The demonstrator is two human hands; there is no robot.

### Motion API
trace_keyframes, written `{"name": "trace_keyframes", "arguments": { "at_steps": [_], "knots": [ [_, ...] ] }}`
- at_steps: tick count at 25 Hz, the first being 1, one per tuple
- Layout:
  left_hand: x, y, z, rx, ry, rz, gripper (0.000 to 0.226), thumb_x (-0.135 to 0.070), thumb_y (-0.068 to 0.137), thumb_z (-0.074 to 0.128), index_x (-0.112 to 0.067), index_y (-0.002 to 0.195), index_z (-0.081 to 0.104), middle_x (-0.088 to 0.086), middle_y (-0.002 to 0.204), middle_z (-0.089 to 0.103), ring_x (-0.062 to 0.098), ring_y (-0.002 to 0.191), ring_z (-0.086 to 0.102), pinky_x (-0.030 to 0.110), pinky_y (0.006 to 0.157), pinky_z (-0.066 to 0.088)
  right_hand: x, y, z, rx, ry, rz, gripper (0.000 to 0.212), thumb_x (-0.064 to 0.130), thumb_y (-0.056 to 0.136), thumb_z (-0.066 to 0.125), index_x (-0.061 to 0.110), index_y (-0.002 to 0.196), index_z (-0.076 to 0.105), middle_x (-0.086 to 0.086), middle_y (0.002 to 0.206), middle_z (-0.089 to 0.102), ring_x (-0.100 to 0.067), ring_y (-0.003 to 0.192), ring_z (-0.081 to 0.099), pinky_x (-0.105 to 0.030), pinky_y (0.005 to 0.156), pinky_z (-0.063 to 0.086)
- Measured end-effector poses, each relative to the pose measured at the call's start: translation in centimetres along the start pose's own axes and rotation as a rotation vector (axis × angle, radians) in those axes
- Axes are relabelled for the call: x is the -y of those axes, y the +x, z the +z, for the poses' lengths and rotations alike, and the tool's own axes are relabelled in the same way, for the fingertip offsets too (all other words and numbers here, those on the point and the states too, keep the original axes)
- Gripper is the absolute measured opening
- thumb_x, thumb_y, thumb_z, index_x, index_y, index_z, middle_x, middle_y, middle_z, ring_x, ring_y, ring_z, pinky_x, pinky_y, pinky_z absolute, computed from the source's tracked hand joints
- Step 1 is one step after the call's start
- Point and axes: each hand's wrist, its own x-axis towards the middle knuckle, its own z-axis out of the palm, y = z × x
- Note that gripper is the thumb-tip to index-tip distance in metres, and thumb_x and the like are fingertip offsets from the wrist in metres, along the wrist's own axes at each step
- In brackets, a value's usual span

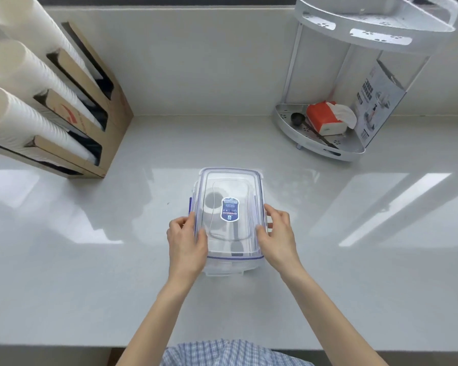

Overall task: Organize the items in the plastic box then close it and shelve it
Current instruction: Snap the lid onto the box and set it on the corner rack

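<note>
Two hands grip one clear plastic box [229, 220] on the white counter [90, 286]. The left hand [187, 244] lies along its left edge, thumb on the lid [230, 180], fingers together down the side; the right hand [278, 233] mirrors it, fingers slightly spread. Dark, blurred shapes show through the lid. Farther off, three stacks of paper cups [32, 83] rest in a cardboard holder [101, 133], and a two-tier corner shelf [328, 151] holds one tissue pack [325, 117].

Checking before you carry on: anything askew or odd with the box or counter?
Nothing spilled or damaged. The lid sits on the plastic box, but the left side latch still sticks out, apparently unclipped. The left hand and right hand hold the long sides.
</note>
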Motion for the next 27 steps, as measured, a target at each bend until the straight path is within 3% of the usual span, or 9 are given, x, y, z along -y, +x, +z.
{"name": "trace_keyframes", "arguments": {
  "at_steps": [6, 9, 14, 17, 20, 23, 27],
  "knots": [
    [2.4, -0.9, -0.2, 0.046, 0.033, 0.005, 0.042, -0.009, 0.091, 0.037, -0.01, 0.133, 0.038, 0.017, 0.123, 0.039, 0.029, 0.116, 0.034, 0.026, 0.096, 0.027, -0.3, -0.7, 1.9, -0.008, -0.091, -0.033, 0.047, 0.005, 0.091, 0.039, 0.012, 0.137, 0.034, -0.007, 0.134, 0.037, -0.029, 0.119, 0.039, -0.022, 0.092, 0.029],
    [2.7, -0.8, -0.2, 0.052, -0.015, 0.003, 0.043, -0.012, 0.091, 0.04, -0.013, 0.134, 0.037, 0.014, 0.122, 0.038, 0.027, 0.117, 0.035, 0.022, 0.095, 0.025, -0.5, -0.8, 1.9, 0.009, -0.098, -0.033, 0.047, 0.004, 0.09, 0.039, 0.012, 0.137, 0.034, -0.008, 0.135, 0.037, -0.03, 0.119, 0.041, -0.028, 0.097, 0.034],
    [3.1, -0.8, -0.3, 0.08, -0.103, -0.043, 0.045, -0.013, 0.091, 0.043, -0.012, 0.135, 0.033, 0.011, 0.128, 0.043, 0.026, 0.123, 0.039, 0.029, 0.102, 0.029, -0.7, -0.9, 1.9, 0.011, -0.104, 0.017, 0.046, 0.009, 0.091, 0.042, 0.011, 0.136, 0.034, -0.01, 0.135, 0.037, -0.027, 0.12, 0.043, -0.032, 0.102, 0.035],
    [3.1, -0.4, -0.6, 0.081, -0.143, -0.069, 0.042, -0.013, 0.089, 0.047, -0.01, 0.13, 0.039, 0.005, 0.117, 0.05, 0.026, 0.116, 0.045, 0.03, 0.093, 0.036, -0.7, -0.9, 1.8, 0.01, -0.088, 0.113, 0.045, 0.018, 0.092, 0.044, 0.012, 0.135, 0.036, -0.013, 0.128, 0.045, -0.023, 0.107, 0.048, -0.028, 0.093, 0.035],
    [3.3, 0.1, -1.0, 0.146, -0.219, -0.161, 0.041, -0.015, 0.088, 0.05, -0.013, 0.128, 0.042, 0.008, 0.12, 0.051, 0.023, 0.1, 0.051, 0.033, 0.088, 0.042, -0.7, -0.9, 1.6, 0.018, -0.089, 0.148, 0.044, 0.021, 0.091, 0.046, 0.012, 0.133, 0.038, -0.014, 0.121, 0.051, -0.024, 0.103, 0.05, -0.031, 0.092, 0.038],
    [3.6, 0.2, -1.4, 0.194, -0.342, -0.245, 0.035, -0.016, 0.087, 0.054, -0.009, 0.121, 0.047, 0.006, 0.105, 0.053, 0.013, 0.08, 0.052, 0.02, 0.067, 0.042, -0.8, -0.9, 1.8, 0.018, -0.096, 0.158, 0.042, 0.022, 0.092, 0.046, 0.009, 0.132, 0.04, -0.014, 0.122, 0.051, -0.025, 0.108, 0.05, -0.031, 0.094, 0.038],
    [4.0, 0.7, -1.7, 0.243, -0.455, -0.293, 0.029, -0.013, 0.086, 0.055, -0.003, 0.113, 0.055, 0.004, 0.087, 0.057, 0.01, 0.073, 0.051, 0.008, 0.055, 0.041, -1.0, -0.6, 1.8, 0.025, -0.086, 0.167, 0.04, 0.022, 0.092, 0.046, 0.008, 0.129, 0.044, -0.015, 0.117, 0.053, -0.025, 0.103, 0.051, -0.027, 0.086, 0.036]
  ]
}}
